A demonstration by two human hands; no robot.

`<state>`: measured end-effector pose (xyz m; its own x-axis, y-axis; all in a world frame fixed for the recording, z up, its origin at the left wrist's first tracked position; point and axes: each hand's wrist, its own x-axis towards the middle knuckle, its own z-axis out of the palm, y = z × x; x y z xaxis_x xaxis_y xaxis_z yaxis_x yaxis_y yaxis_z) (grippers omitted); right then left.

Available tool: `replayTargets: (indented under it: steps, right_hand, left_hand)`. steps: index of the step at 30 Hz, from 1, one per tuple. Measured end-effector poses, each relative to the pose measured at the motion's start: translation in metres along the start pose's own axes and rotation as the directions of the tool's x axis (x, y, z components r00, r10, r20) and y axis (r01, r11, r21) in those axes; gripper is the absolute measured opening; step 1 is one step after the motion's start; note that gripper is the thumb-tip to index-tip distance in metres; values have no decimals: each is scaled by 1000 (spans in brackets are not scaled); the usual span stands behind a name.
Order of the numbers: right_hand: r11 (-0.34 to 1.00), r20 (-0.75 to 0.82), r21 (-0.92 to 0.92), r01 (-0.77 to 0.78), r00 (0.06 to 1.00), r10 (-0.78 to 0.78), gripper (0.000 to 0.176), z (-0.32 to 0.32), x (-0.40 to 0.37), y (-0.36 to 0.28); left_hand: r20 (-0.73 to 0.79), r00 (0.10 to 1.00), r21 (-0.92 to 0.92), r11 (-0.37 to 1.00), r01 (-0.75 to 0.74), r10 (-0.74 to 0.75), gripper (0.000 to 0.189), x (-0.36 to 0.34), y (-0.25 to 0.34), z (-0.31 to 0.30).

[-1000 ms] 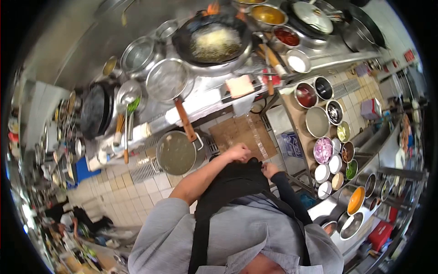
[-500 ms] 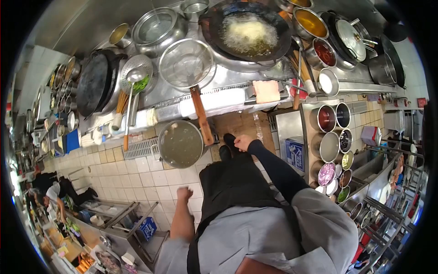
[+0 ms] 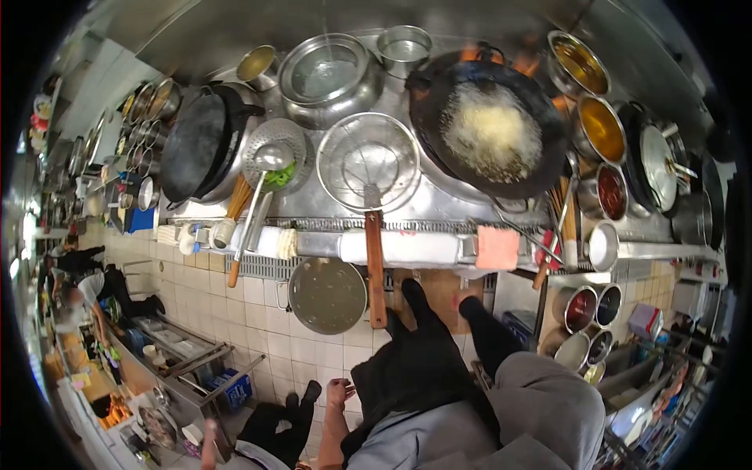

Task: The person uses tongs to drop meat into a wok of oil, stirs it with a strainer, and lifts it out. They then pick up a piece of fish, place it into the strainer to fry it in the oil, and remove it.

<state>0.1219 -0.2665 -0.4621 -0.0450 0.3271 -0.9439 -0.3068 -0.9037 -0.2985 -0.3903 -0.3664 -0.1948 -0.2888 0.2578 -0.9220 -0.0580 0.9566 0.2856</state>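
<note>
My left hand (image 3: 340, 390) hangs at my side over the tiled floor, fingers curled, holding nothing. My right arm, in a dark sleeve, reaches forward over my black apron (image 3: 411, 368). My right hand (image 3: 460, 301) shows only as a small patch below the stove's front edge, near a pink cloth (image 3: 497, 247); its fingers are hidden. Ahead, a black wok (image 3: 489, 133) holds pale frying food with flames behind it. A wire skimmer (image 3: 368, 160) with a wooden handle (image 3: 376, 270) lies on the steel stove top.
A steel pot (image 3: 327, 295) sits low in front of the stove. An empty black wok (image 3: 196, 145), a ladle in a strainer (image 3: 274, 155), a large steel pot (image 3: 325, 72) and sauce tubs (image 3: 601, 129) crowd the range. Seasoning bowls (image 3: 581, 309) stand right. Another person's legs (image 3: 274, 423) are lower left.
Both hands were at my apron front. My left arm has dropped to my side, my right arm has reached forward toward the stove edge, and the view has swung toward the range.
</note>
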Motion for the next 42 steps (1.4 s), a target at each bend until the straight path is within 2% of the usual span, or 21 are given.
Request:
replayTargets:
  steps: [2,4,6,9,12,18,23,27,35,38,42]
  right_hand:
    - [953,68,-166,-253,961,267,22,46,20,12]
    - [987,148,-28,-159,976,161,19,120,-16,-30]
    - [999,183,-5,-52,982,52,17,171,-6,-61]
    - [919,67,-337,204,979,-193,22,218,27,-86]
    - [857,-1,-463,224,967,-254,22,244,47,-96]
    - [880,-30,-422,218,967,-254,21,270,67,-107]
    - [913,-9,-352,207,975,-224,21,270,59,-115]
    - [925,7,-322,200,978,-209,20,267,53,-121]
    - [924,28,-311,223,974,-225,20,284,53,-152]
    - [923,51,-312,226,974,-221,20,293,55,-161]
    - [919,71,-320,229,973,-218,19,297,53,-172]
  left_hand:
    - [26,998,-29,998,-54,54,18,-7,11,26]
    - [70,991,-21,993,-112,114,17,-25,30,49]
    - [118,986,-14,993,-120,120,18,-27,31,55]
    - [108,989,21,994,-104,102,19,-44,35,56]
    - [26,998,-18,998,-55,55,19,-48,14,39]
    - [-105,993,-93,995,48,-58,22,-55,-61,10]
    - [-79,991,-158,982,99,-112,19,-58,-109,15]
    - [-48,989,-171,976,133,-143,18,-63,-103,29]
    - [-41,999,-138,990,3,-9,22,-43,-68,30]
    - [-68,998,-195,981,-18,5,21,-46,-51,30]
    - [-78,997,-219,975,-20,3,23,-43,-57,34]
